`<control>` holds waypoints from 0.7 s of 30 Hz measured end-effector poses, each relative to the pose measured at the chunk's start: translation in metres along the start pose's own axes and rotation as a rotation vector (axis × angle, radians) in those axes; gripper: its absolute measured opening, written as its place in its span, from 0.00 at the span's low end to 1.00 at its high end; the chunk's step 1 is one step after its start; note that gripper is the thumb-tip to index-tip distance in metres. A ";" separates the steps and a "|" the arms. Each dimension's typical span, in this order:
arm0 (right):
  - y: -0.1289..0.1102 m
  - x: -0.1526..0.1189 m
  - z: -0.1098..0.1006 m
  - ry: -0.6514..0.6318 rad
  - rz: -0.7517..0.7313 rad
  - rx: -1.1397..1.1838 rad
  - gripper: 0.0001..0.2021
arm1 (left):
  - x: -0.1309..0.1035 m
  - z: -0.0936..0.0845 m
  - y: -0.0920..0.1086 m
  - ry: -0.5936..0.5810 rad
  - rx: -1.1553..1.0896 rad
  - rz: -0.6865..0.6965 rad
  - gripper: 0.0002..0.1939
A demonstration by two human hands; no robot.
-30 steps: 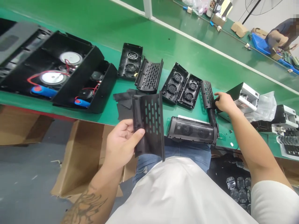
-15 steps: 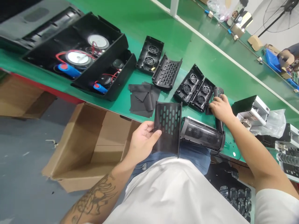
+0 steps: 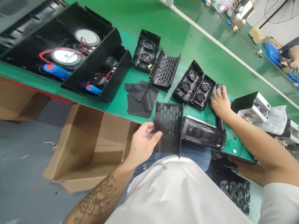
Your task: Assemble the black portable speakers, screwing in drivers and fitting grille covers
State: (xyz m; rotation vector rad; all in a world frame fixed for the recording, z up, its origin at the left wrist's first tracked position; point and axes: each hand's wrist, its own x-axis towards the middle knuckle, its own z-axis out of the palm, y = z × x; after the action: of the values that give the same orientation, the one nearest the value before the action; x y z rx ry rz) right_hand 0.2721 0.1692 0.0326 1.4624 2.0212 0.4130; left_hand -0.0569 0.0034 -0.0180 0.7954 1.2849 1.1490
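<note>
My left hand (image 3: 146, 141) pinches the left edge of a black slotted grille panel (image 3: 169, 124), held upright at the table edge. Green table shows through its upper slots; its lower part looks solid dark. Out to the right, my right hand (image 3: 220, 104) has its fingers bent over the table; a dark piece (image 3: 219, 86) shows above them, and what they grip is mostly hidden. Between my hands a black speaker housing (image 3: 202, 132) lies at the table edge. Just beyond are two open black shells (image 3: 192, 79) with round grilles. Thin black sheets (image 3: 140, 101) lie left of the panel.
Large open speaker cabinets (image 3: 93, 65) with red wires stand at left. Another slotted panel (image 3: 165, 68) leans by a black shell (image 3: 146, 48). An open cardboard box (image 3: 88, 146) sits below the edge. White-and-black units (image 3: 251, 107) stand at right. A person's arm (image 3: 293, 53) shows far right.
The view has shifted slightly. Around the slotted piece at my right hand, fewer slots show now. The panel in my left hand stays in place, its slots looking more covered by something dark.
</note>
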 end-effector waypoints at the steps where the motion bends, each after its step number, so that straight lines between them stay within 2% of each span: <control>1: -0.003 0.001 0.001 0.020 0.050 0.023 0.11 | 0.000 0.000 0.000 -0.001 -0.005 0.000 0.16; 4: -0.011 0.005 0.005 0.064 0.235 0.110 0.12 | 0.001 0.000 -0.002 0.002 0.001 -0.004 0.17; 7: -0.012 0.010 0.011 0.090 0.420 0.200 0.22 | 0.000 0.000 -0.003 -0.002 0.012 -0.014 0.17; 9: -0.010 0.012 0.012 0.083 0.485 0.258 0.28 | -0.001 0.000 -0.005 -0.019 0.000 -0.019 0.17; 13: -0.010 0.010 0.001 0.076 0.486 0.318 0.28 | -0.004 0.001 -0.015 -0.009 -0.016 -0.024 0.19; 16: -0.018 0.007 -0.010 0.053 0.444 0.327 0.27 | -0.005 -0.001 -0.023 0.009 0.027 -0.018 0.20; 21: -0.030 0.005 -0.015 -0.039 0.401 0.382 0.22 | -0.005 0.000 -0.023 0.017 0.047 -0.002 0.24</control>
State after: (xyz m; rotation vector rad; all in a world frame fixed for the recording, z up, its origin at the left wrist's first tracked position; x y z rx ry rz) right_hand 0.2392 0.1654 0.0256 2.1051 1.8396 0.1568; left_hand -0.0518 -0.0083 -0.0381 0.8199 1.3308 1.1302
